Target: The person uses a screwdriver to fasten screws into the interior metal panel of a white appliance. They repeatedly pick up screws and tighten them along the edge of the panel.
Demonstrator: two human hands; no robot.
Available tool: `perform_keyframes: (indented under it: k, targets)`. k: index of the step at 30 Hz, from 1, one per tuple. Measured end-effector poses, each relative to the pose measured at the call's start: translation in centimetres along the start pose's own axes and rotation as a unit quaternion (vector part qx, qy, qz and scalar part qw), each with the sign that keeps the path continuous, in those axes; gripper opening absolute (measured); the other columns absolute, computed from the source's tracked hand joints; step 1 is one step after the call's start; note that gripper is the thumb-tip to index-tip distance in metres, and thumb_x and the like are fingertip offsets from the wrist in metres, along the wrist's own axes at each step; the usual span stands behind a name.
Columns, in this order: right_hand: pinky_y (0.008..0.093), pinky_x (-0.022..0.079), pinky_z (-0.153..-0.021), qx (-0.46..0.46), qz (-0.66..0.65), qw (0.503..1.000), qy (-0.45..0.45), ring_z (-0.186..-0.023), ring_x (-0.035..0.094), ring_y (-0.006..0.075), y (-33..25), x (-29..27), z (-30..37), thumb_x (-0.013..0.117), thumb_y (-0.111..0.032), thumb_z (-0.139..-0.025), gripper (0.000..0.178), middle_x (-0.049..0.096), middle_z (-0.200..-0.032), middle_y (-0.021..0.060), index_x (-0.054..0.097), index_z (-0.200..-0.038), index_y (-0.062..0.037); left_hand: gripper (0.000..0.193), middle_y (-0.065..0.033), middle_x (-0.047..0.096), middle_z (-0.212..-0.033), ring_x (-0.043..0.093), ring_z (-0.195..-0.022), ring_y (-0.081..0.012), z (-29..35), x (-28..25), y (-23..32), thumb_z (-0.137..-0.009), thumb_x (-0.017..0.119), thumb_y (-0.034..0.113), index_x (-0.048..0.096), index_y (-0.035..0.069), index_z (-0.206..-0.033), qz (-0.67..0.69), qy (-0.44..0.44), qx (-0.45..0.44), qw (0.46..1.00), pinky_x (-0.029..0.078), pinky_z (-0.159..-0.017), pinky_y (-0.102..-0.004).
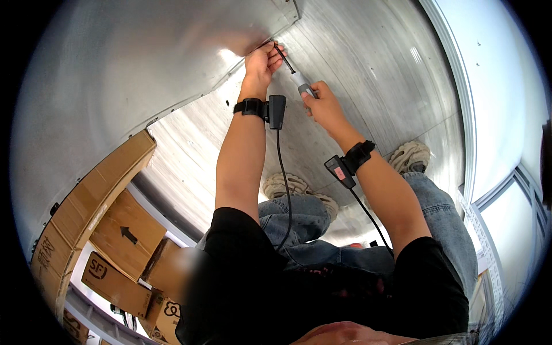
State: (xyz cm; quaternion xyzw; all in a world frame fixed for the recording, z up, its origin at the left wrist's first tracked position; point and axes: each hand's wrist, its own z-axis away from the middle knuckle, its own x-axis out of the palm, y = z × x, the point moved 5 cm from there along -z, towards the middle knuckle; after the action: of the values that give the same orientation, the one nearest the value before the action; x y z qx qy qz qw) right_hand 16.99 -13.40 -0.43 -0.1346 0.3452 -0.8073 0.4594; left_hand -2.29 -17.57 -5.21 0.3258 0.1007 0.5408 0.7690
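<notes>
My right hand [328, 108] is closed around the grey handle of a screwdriver [299, 80]. Its long dark shaft slants up and left to the lower edge of a large silver metal panel [155, 63]. At that edge, my left hand [264, 62] has its thumb and forefinger pinched together by the shaft's tip, with the other fingers loosely curled. Whatever lies between those fingertips is too small to make out, and the exact spot where the tip meets the panel is partly hidden by the fingers.
Grey wood-look floor [368, 75] extends under the hands. Several cardboard boxes [129, 230] are stacked at the lower left, beside a long flattened carton [109, 184]. A white wall [500, 86] with a metal frame stands to the right. Cables hang from both wrist straps.
</notes>
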Motion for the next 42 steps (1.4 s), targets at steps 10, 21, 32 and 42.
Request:
perform_keyframes:
  k: [10, 21, 32, 42]
  targets:
    - [0.0311, 0.043, -0.056, 0.006, -0.049, 0.999, 0.008, -0.059, 0.054, 0.0159, -0.3, 0.1, 0.5, 0.058, -0.023, -0.088, 0.029, 0.058, -0.076, 0.0091, 0.048, -0.103, -0.0009, 0.016, -0.0073, 0.067, -0.084, 0.067, -0.072, -0.0186, -0.3, 0.0, -0.3, -0.09, 0.051, 0.015, 0.06, 0.005, -0.098, 0.029, -0.006, 0.001, 1.0, 0.053, -0.06, -0.0267]
    - [0.0291, 0.04, -0.054, 0.029, -0.062, 0.998, 0.0, -0.066, 0.055, 0.013, -0.5, 0.1, 0.1, 0.053, -0.026, -0.091, 0.024, 0.058, -0.085, 0.0047, 0.05, -0.105, -0.0064, 0.017, -0.0091, 0.067, -0.088, 0.066, -0.08, -0.0206, -0.2, -0.1, -0.2, -0.093, 0.046, 0.015, 0.057, 0.004, -0.099, 0.059, -0.02, -0.004, 0.998, 0.055, -0.071, -0.0308]
    - [0.0315, 0.046, -0.061, 0.132, -0.167, 0.976, 0.056, -0.075, 0.055, 0.0159, 0.8, 0.0, 0.2, 0.049, -0.031, -0.094, 0.033, 0.056, -0.093, 0.01, 0.05, -0.106, -0.0002, 0.015, -0.0113, 0.067, -0.09, 0.067, -0.078, -0.0217, 0.2, 0.3, -0.2, -0.09, 0.046, 0.006, 0.055, 0.003, -0.102, 0.057, -0.004, 0.019, 0.998, 0.056, -0.066, -0.0296]
    - [0.0291, 0.047, -0.054, 0.101, -0.242, 0.963, 0.06, -0.064, 0.053, 0.0145, 2.4, 0.4, 0.0, 0.058, -0.032, -0.09, 0.041, 0.054, -0.087, 0.0095, 0.046, -0.108, 0.003, 0.014, -0.0097, 0.068, -0.088, 0.068, -0.075, -0.0198, 0.3, 0.2, -0.3, -0.09, 0.048, 0.009, 0.056, 0.004, -0.102, 0.056, 0.008, 0.015, 0.998, 0.055, -0.063, -0.0278]
